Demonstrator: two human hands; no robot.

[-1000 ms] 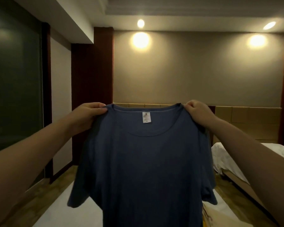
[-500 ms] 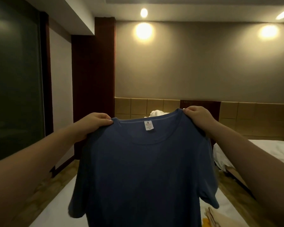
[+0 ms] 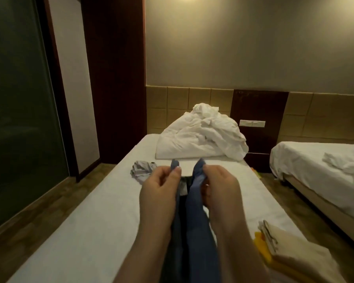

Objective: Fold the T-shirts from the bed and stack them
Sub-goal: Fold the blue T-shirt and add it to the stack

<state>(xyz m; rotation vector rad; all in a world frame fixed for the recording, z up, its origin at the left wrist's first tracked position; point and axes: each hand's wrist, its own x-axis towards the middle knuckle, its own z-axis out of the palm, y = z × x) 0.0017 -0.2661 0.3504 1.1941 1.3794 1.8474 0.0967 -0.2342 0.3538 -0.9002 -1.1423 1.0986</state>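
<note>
Fingers (image 3: 176, 174) curled tight, the left hand (image 3: 158, 193) pinches 1 raised peak of a blue T-shirt (image 3: 194, 203) under its thumb, and the right hand (image 3: 221, 190) bunches a 2nd peak just beside it. The shirt falls in a narrow drape between the 2 forearms, over the white bed (image 3: 86, 231); its hem is out of sight. Soft, light and limp, it will likely sag wherever unsupported, so the shoulders look the surest hold. A crumpled grey garment (image 3: 142, 170) lies just beyond the left hand, and heaped white bedding (image 3: 200, 137) lies farther off.
</note>
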